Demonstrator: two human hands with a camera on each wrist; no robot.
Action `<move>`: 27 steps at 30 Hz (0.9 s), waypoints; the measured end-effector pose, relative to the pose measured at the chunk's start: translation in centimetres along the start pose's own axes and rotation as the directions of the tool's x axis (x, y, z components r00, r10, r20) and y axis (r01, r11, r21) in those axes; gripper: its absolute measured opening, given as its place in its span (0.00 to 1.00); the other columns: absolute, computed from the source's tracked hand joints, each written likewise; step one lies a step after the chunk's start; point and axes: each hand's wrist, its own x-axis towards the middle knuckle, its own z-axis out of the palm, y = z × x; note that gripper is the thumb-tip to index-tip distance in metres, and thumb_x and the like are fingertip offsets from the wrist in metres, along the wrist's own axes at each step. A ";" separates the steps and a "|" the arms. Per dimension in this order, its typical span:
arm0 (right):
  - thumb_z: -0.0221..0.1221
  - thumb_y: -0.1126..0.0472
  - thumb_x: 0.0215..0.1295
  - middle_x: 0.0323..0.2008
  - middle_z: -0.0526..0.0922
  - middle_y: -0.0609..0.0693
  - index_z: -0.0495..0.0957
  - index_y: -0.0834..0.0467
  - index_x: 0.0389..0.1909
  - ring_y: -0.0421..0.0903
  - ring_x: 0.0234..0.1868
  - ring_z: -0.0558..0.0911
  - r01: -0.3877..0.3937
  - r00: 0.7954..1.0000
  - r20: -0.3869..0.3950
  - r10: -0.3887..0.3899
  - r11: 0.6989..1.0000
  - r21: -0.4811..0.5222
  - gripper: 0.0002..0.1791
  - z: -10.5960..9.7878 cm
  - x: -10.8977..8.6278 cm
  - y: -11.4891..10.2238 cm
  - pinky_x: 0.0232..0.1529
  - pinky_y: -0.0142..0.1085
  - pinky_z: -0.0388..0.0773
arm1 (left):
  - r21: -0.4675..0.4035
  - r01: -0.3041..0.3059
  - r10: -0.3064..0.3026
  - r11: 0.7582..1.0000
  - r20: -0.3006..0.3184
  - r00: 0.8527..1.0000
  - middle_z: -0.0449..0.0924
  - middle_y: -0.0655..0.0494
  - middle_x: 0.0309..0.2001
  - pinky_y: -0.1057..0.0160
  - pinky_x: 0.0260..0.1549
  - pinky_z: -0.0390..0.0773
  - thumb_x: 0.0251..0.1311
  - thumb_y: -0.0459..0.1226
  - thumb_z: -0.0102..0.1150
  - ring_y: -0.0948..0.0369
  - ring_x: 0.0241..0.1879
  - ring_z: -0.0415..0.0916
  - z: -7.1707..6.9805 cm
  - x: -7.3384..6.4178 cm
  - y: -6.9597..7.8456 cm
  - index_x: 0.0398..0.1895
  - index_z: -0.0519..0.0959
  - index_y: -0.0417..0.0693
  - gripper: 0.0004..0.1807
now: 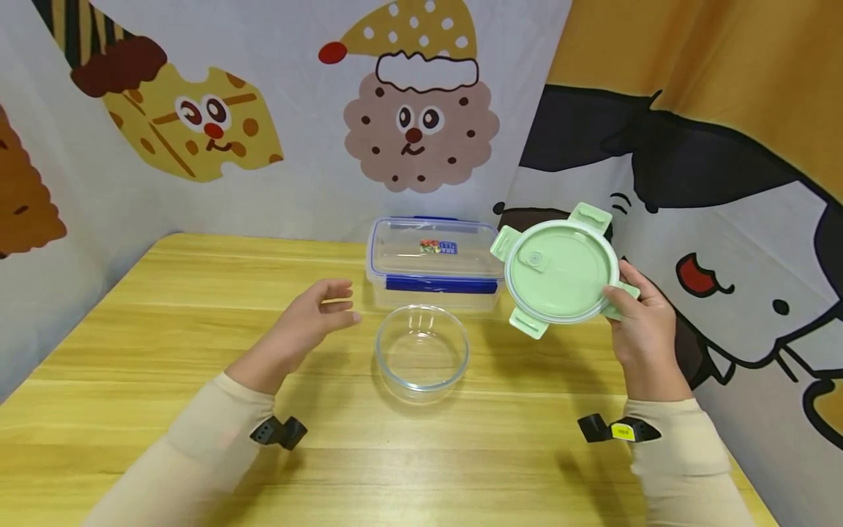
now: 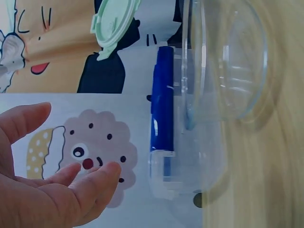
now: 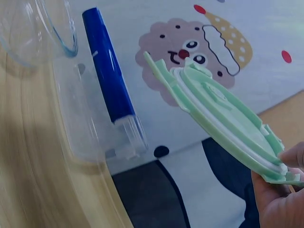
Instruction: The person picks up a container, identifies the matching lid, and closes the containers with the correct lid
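Observation:
My right hand [image 1: 645, 329] pinches a round green container lid [image 1: 560, 271] by its edge near one of the side clips, thumb on the face toward me. The lid is held tilted in the air to the right of a round glass bowl [image 1: 422, 351]. That bowl stands uncovered on the table, and nothing shows inside it. To the bowl's left, my left hand [image 1: 303, 329] hovers with fingers apart and loosely bent, holding nothing. In the left wrist view, the thumb and fingers of the left hand [image 2: 57, 180] are spread, away from the bowl.
Just behind the bowl sits a clear rectangular food box [image 1: 435, 256] with blue clips, its lid on. The wooden table [image 1: 165, 307] meets a printed cloth [image 1: 296, 205] at the back and right.

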 end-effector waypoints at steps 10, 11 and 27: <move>0.61 0.77 0.59 0.51 0.76 0.48 0.75 0.57 0.61 0.39 0.44 0.83 0.006 0.982 0.188 -0.017 0.998 0.061 0.28 2.1 -1.0 0.9 0.40 0.27 0.82 | 0.049 -0.046 0.047 0.998 -0.018 0.999 0.58 0.42 0.70 0.41 0.66 0.60 0.63 0.37 0.60 0.46 0.69 0.58 0.2 0.5 1.7 0.73 0.55 0.42 0.37; 0.61 0.77 0.59 0.50 0.76 0.49 0.77 0.56 0.58 0.39 0.43 0.83 0.006 0.979 0.201 -0.018 0.998 0.060 0.26 2.4 -1.1 1.0 0.40 0.27 0.82 | 0.052 -0.051 0.052 0.997 -0.019 0.998 0.59 0.42 0.70 0.41 0.66 0.60 0.63 0.37 0.60 0.46 0.69 0.58 0.2 0.5 1.9 0.73 0.56 0.42 0.37; 0.58 0.74 0.64 0.49 0.74 0.48 0.77 0.56 0.58 0.38 0.45 0.80 0.061 0.923 0.386 -0.008 0.990 -0.126 0.22 6.2 -2.0 1.2 0.42 0.27 0.81 | 0.120 -0.103 0.099 0.987 0.043 0.994 0.62 0.46 0.68 0.44 0.62 0.68 0.61 0.39 0.63 0.49 0.67 0.62 0.8 2.2 4.7 0.72 0.59 0.47 0.37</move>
